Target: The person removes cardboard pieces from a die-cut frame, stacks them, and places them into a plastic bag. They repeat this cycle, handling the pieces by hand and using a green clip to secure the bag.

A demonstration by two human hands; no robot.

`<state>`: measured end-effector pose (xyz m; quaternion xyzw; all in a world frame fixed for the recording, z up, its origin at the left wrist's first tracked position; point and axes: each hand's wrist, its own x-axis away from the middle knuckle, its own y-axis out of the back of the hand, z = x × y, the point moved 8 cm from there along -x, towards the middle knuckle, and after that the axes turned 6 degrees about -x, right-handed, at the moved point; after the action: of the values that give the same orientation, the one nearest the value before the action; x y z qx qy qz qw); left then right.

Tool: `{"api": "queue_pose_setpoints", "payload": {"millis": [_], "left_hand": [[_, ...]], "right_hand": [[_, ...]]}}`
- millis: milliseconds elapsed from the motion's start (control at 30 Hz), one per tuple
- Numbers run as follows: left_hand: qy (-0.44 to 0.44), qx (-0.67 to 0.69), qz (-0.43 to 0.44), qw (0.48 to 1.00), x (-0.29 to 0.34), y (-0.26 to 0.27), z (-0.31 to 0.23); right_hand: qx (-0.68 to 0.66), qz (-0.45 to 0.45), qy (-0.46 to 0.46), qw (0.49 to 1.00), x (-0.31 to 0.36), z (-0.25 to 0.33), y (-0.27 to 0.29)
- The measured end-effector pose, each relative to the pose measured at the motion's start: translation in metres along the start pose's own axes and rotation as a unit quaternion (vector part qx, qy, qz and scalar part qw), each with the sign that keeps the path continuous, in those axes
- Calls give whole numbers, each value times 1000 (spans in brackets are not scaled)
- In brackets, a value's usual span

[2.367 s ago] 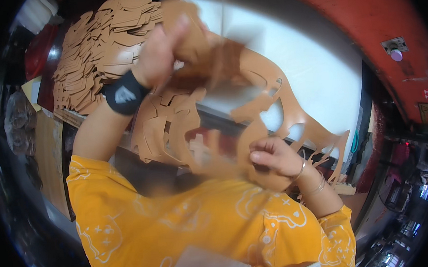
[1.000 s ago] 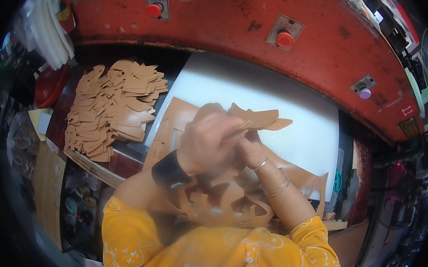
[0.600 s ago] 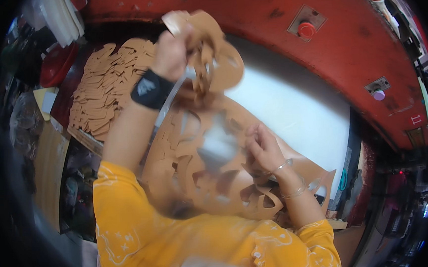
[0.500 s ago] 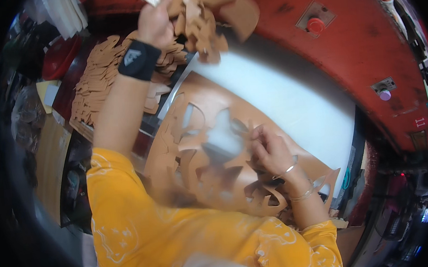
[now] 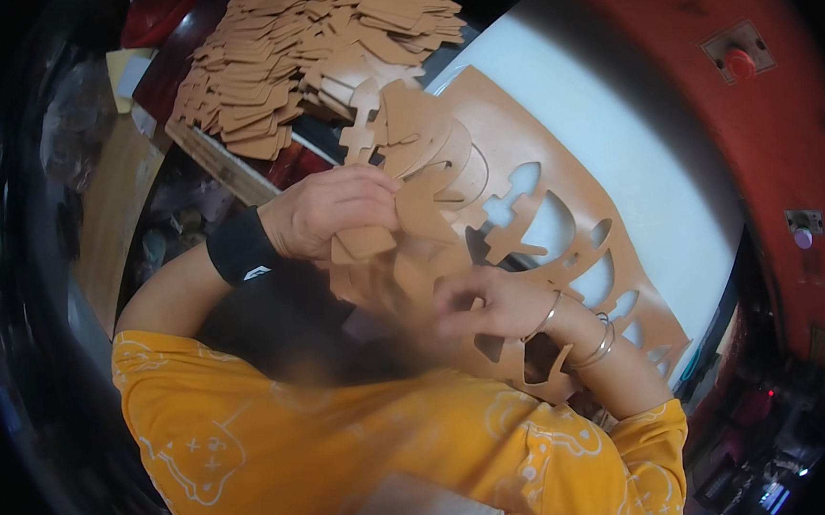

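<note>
Over the punched sheet's (image 5: pixel 518 126) near part: your right hand (image 5: pixel 497 304) blurs, grip can't be told | your left hand (image 5: pixel 337 210) clamps tan pieces (image 5: pixel 366 243) at the sheet's left | bracing the sheet should free pieces cleanly | beyond: cut-piece pile (image 5: pixel 274 57)

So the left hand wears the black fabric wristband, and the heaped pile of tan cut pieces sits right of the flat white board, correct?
Wrong side: in the head view, the pile of tan cut pieces sits left of the flat white board. The left hand does wear the black fabric wristband.
</note>
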<state>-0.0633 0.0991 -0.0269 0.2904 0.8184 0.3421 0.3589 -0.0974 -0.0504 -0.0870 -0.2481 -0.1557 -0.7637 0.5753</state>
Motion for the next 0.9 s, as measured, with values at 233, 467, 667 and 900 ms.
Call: {"api": "queue_pose_setpoints", "payload": {"millis": [233, 467, 667, 900], "left_hand": [[-25, -17, 27, 999, 31, -21, -6], [-18, 5, 72, 997, 42, -37, 1], [-13, -51, 151, 987, 33, -33, -3], [46, -12, 92, 995, -1, -7, -1]], "right_hand": [[-322, -22, 165, 932, -25, -9, -2], [-632, -65, 203, 745, -50, 0, -5], [-712, -49, 208, 668, -58, -5, -5], [-656, -22, 261, 708, -40, 11, 9]]}}
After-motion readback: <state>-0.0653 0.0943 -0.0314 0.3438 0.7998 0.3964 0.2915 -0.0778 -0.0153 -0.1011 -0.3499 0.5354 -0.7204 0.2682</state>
